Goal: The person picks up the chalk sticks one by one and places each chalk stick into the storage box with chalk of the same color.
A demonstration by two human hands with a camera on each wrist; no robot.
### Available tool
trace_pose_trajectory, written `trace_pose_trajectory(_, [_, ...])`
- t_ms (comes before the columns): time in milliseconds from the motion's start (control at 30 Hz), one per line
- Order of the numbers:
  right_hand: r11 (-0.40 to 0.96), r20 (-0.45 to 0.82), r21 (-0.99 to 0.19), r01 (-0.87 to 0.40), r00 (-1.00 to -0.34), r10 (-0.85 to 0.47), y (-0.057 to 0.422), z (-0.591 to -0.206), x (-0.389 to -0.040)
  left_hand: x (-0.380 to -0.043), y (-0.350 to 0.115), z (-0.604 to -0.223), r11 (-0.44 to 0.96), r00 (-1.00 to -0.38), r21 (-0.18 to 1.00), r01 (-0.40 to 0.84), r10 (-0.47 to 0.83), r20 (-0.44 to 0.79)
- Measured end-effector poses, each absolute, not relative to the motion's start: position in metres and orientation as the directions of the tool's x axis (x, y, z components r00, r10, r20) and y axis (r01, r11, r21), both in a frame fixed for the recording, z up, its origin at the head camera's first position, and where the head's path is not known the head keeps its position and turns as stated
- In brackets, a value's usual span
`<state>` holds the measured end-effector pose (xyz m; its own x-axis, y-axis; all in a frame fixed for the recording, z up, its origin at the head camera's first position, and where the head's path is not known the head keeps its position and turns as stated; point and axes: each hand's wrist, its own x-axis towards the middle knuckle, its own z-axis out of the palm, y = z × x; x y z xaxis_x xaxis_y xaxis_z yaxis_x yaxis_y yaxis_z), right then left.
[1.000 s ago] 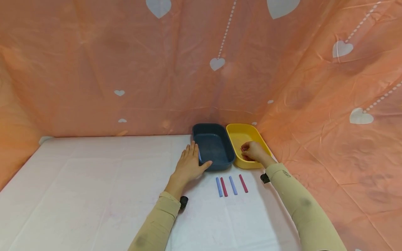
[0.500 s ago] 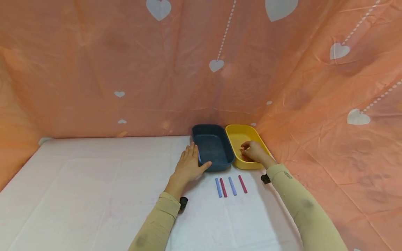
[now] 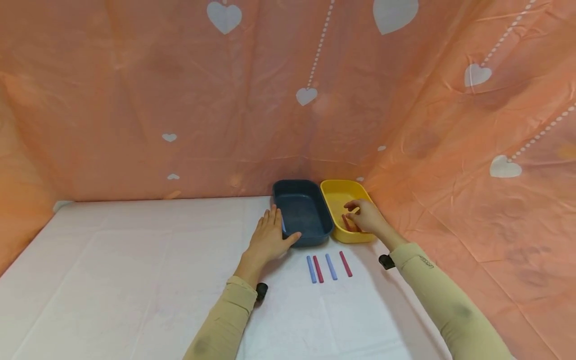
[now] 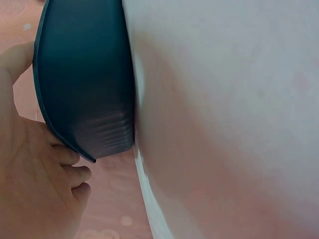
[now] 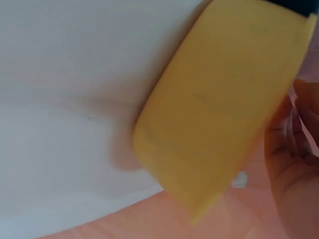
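Observation:
My left hand (image 3: 269, 237) rests with straight fingers over the left rim of a dark blue tray (image 3: 325, 212), thumb at its near corner. The left wrist view shows the fingertips and thumb (image 4: 21, 59) touching that rim. A blue stick (image 3: 283, 225) shows beside the fingers in the tray. My right hand (image 3: 368, 217) is over the yellow tray (image 3: 330, 187), index finger and thumb apart. Red chalk-like sticks (image 3: 346, 222) lie below it in that tray, partly hidden by the hand. In the right wrist view the tray's wall hides the fingertips.
In front of the trays, two blue sticks (image 3: 331, 267) and two red sticks (image 3: 345, 263) lie in a row on the white table (image 3: 157, 280). Both trays stand side by side at the back, against an orange curtain (image 3: 225, 115) with white hearts. The curtain also hangs close on the right.
The right thumb and index finger have parted, the hand has lifted slightly, and the red sticks now lie in the yellow tray. The left hand stays on the blue tray.

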<state>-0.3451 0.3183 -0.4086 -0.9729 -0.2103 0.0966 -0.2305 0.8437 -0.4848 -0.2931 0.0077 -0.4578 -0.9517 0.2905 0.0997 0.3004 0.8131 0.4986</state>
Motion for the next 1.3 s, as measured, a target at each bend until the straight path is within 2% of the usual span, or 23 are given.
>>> trace_pose_trajectory(333, [0.78, 0.222, -0.53, -0.332, -0.942, -0.251, 0.315, -0.396, -0.307, -0.292, 0.007, -0.457, 0.808, -0.951, 0.504, 0.304, 0.291, 0.107])
trace_pose_trajectory(767, [0.728, 0.275, -0.577, -0.37, -0.928, -0.253, 0.311, -0.419, -0.266, -0.292, 0.006, -0.456, 0.806, -0.949, 0.507, 0.307, 0.299, 0.1])
trace_pose_trajectory(1000, [0.711, 0.264, -0.575, -0.405, -0.914, -0.307, 0.309, -0.436, -0.254, -0.293, 0.006, -0.454, 0.807, -0.95, 0.507, 0.303, 0.296, 0.096])
trace_pose_trajectory(1300, [0.727, 0.134, -0.582, -0.365, -0.925, -0.357, 0.309, -0.454, -0.251, -0.294, 0.007, -0.456, 0.812, -0.952, 0.502, 0.296, 0.293, 0.087])
